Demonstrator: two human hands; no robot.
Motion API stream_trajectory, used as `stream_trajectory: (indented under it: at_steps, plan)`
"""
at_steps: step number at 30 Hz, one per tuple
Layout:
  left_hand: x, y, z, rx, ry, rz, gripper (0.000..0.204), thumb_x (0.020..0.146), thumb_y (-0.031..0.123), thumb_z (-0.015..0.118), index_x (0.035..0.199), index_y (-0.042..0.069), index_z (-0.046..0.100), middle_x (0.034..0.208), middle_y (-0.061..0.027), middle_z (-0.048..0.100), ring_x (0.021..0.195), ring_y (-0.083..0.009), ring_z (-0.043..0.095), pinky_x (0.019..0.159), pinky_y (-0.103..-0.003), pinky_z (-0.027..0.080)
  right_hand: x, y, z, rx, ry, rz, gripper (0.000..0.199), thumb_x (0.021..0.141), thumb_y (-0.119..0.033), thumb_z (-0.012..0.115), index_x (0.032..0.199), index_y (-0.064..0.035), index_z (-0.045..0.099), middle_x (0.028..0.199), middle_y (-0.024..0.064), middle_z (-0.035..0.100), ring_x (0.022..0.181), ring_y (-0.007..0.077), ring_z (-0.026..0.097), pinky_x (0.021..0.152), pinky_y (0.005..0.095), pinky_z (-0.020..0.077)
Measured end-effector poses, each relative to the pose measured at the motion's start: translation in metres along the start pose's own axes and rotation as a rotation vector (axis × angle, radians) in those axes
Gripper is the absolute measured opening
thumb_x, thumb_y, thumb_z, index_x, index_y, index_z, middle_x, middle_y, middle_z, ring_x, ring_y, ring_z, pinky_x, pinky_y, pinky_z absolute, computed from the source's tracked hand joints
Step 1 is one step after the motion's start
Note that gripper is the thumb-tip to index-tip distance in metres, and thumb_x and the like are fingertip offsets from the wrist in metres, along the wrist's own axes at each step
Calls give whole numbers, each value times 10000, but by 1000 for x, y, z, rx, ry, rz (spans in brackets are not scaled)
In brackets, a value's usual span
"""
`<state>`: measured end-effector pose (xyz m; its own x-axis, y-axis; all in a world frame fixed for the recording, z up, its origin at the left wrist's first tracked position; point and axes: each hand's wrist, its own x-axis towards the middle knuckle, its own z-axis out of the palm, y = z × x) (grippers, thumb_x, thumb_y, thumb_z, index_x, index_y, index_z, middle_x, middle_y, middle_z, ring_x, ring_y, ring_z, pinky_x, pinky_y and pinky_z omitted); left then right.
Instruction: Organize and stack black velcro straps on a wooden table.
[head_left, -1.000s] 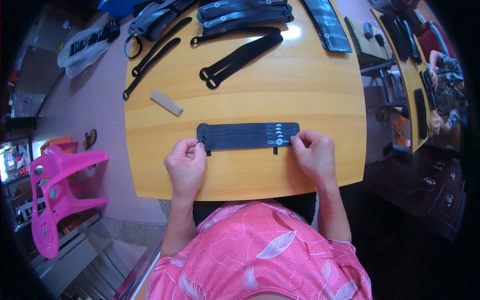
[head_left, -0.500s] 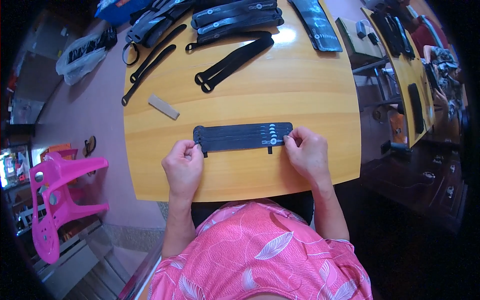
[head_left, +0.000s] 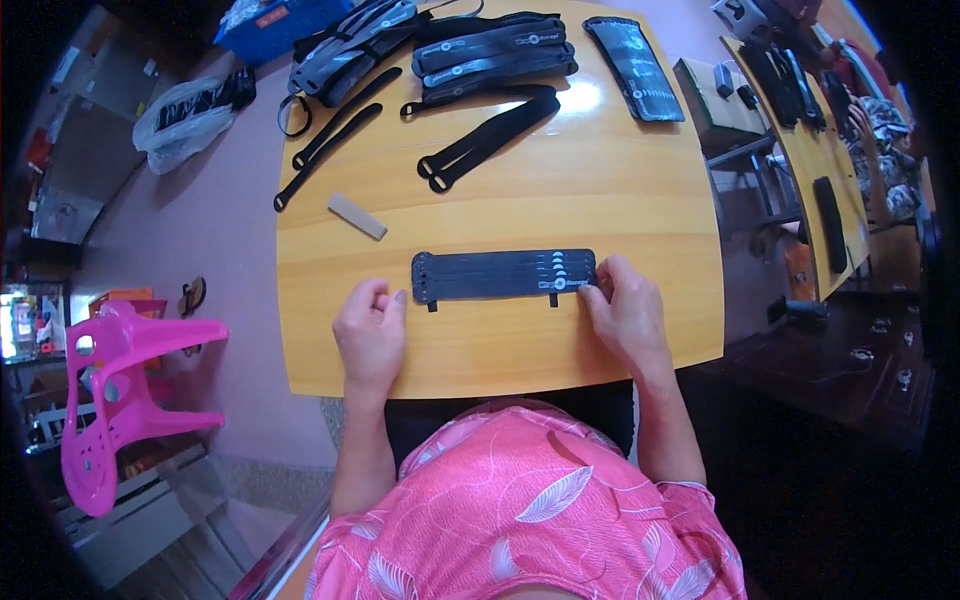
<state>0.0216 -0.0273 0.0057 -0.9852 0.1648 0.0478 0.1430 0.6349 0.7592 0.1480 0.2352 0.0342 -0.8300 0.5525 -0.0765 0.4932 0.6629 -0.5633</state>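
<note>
Now, R hand [head_left: 625, 318]: fingertips pinch the right end of the strap bundle [head_left: 503, 276].
L hand [head_left: 370, 335]: loosely curled, holding nothing, just beside bundle's left end.
Tip: keep layers squared w/ edges flush, press flat while aligning.
Bundle: flat on wooden table [head_left: 520, 190], btwn both hands.
Beyond: grey block [head_left: 357, 216], loose straps [head_left: 487, 142] farther up.

Two hands rest at the bench's [head_left: 500, 340] near edge. One flat black strap panel [head_left: 503, 276] lies before them; one small grey block [head_left: 357, 216] sits toward the left edge. Two loose looped straps [head_left: 487, 143] lie mid-bench. One pink plastic chair [head_left: 125, 400] stands on the floor.
</note>
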Motion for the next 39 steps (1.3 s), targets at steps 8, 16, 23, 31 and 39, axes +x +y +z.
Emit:
stream_trajectory:
  at_steps: [8, 16, 23, 31, 39]
  plan:
    - [4, 49, 21, -708, -201, 300, 725, 994, 542, 414, 1452, -16, 339, 1465, -161, 398, 1335, -257, 404, 1108, -377, 304, 11, -73, 63, 50, 243, -676, 298, 795, -45, 551, 1081, 39, 565, 1137, 231, 599, 1071, 372, 588, 917, 437, 479]
    - [22, 20, 48, -290, -319, 546, 792, 992, 587, 305, 1493, -22, 230, 1563, -233, 184, 1458, -370, 149, 1177, -449, 131, 16, -64, 102, 5, 83, -795, 549, 891, -174, 539, 1349, 107, 426, 1433, 313, 386, 1378, 440, 341, 1155, 473, 277]
    - [20, 21, 40, -263, -366, 467, 797, 988, 592, 312, 1502, -10, 213, 1583, -229, 143, 1482, -362, 97, 1187, -460, 94, 18, -3, 45, 99, -76, -585, 662, 852, -139, 670, 1402, 74, 368, 1503, 284, 297, 1414, 425, 278, 1171, 458, 244]
    - [30, 7, 46, -1194, -296, -1, 712, 1015, 543, 293, 1507, 35, 214, 1583, -164, 202, 1492, -268, 93, 1202, -411, 50, 37, 30, 23, 1441, -132, 123, 375, 1014, -129, 458, 1355, 24, 477, 1459, 169, 438, 1353, 285, 433, 1116, 407, 369]
    - [26, -11, -5, -1403, -181, 4, 480, 1039, 353, 345, 1257, -19, 557, 1316, -174, 578, 1277, -297, 504, 1093, -416, 347, 41, 44, 15, 1981, -392, -31, 448, 1015, -204, 420, 1380, 55, 423, 1450, 209, 434, 1390, 310, 375, 1151, 430, 311]
